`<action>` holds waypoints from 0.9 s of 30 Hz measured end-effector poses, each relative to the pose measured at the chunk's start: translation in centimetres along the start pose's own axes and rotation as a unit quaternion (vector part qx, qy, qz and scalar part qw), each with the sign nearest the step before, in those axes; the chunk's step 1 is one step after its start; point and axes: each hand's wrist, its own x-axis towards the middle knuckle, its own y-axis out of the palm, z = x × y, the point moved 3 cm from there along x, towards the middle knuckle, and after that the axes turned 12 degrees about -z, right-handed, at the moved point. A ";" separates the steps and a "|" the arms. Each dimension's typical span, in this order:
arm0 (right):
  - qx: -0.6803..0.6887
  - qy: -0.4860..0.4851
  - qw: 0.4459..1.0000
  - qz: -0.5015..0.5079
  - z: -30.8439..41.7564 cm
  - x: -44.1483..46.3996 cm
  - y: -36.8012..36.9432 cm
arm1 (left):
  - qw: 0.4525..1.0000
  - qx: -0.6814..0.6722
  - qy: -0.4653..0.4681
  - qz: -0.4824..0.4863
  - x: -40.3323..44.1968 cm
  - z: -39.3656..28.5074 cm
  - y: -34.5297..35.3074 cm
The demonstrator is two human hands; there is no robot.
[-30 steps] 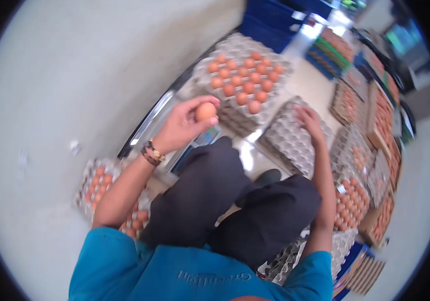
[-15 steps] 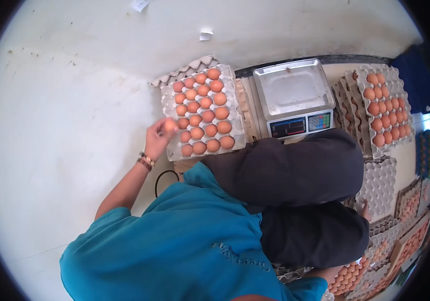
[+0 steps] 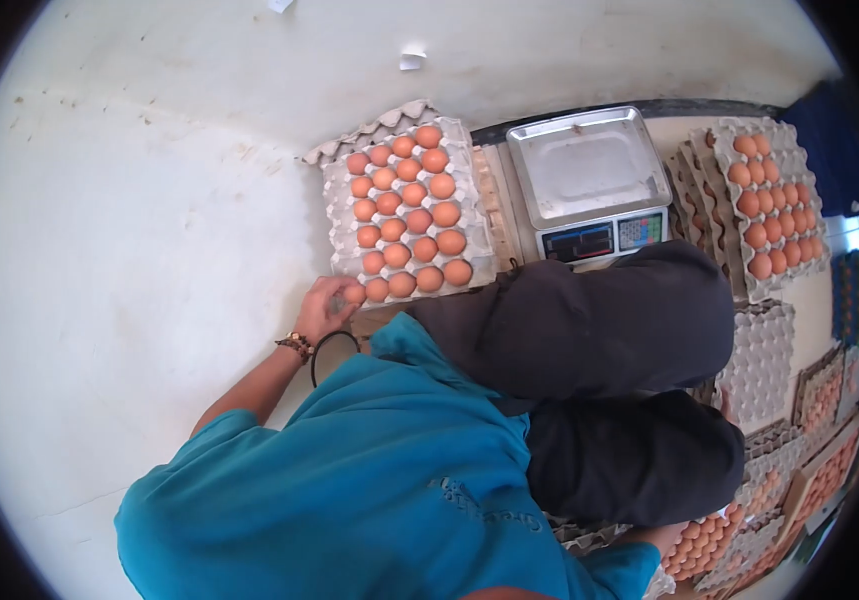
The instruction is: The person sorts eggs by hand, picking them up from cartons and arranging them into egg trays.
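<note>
My left hand (image 3: 321, 306), with beaded bracelets at the wrist, is at the near left corner of a grey egg tray (image 3: 341, 235). Its fingers are closed round a brown egg (image 3: 354, 294) in the corner of the nearest row. Rows of brown eggs (image 3: 419, 220) fill much of this tray, while the column along its left edge shows bare cups. My right forearm (image 3: 663, 537) reaches out at the lower right beside my knee. The right hand itself is hidden behind my leg.
A digital scale (image 3: 589, 165) with a metal pan stands right of the tray. Further right are stacked egg trays (image 3: 789, 165), a grey tray with bare cups (image 3: 757, 350) and more egg-filled trays (image 3: 699, 545). A white wall (image 3: 149, 250) runs along the left.
My left hand has brought the egg down from beside the tray's left edge to the near left corner, in line with the nearest row. The view has shifted slightly.
</note>
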 end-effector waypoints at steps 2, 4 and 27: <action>-0.006 0.013 1.000 -0.012 -0.1 -0.3 -0.2 | 0.998 0.034 0.057 -0.006 -0.2 -0.8 -0.6; -0.016 0.050 0.998 -0.031 -0.5 -1.1 -1.0 | 0.996 0.056 0.069 -0.007 -0.1 -1.2 0.0; 0.811 0.290 0.508 -0.011 1.9 -7.6 -11.0 | 0.918 -0.022 0.223 -0.328 9.4 -3.9 -0.5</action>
